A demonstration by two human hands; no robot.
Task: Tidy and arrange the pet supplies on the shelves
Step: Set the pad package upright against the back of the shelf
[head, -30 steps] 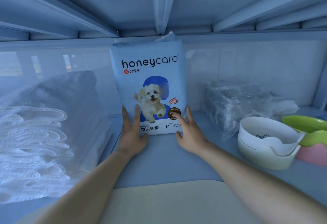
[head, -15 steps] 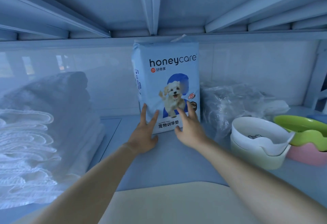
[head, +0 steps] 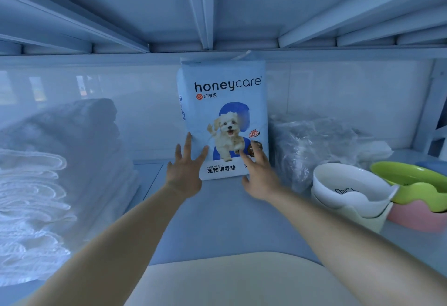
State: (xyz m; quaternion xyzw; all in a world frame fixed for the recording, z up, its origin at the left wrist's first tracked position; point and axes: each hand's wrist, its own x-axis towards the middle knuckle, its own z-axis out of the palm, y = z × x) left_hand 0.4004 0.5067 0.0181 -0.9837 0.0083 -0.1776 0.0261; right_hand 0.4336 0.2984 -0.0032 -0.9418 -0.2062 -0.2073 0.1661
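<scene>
Left grip [head: 183,175], right grip [head: 261,177], straight-fingered, perhaps against one upright pad pack [head: 225,102]

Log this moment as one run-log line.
left hand open at training pad pack | right hand open at pack | pack upright, beside plastic bag | contact unclear

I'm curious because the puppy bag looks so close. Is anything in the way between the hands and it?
No, nothing visible is. The left hand and right hand are both at the lower front of the training pad pack. The clear plastic bundle sits off to its right.
</scene>
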